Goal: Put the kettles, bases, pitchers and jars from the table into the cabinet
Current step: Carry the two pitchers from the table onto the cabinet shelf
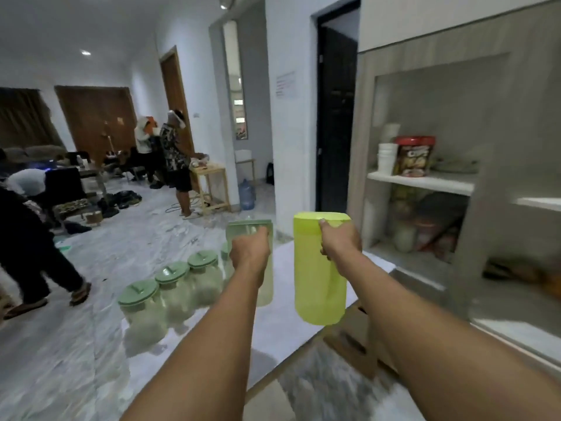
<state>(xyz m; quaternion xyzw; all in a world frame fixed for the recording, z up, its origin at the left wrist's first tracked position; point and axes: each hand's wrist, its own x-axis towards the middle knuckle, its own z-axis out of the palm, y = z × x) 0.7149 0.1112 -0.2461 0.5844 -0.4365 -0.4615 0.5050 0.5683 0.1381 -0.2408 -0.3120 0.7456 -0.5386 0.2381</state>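
Left hand [249, 249] with fingers wrapped on the handle of a pale green-lidded pitcher [264, 287], right hand [340, 243] gripping a yellow-green pitcher [318, 284], both raised above the bench [285, 323], three green-lidded jars [170, 290] along its left edge, cabinet [440, 123] at right

both arms out fwd, left hand [249, 250] fisted on a handle, right hand [340, 238] fisted likewise, thumb up
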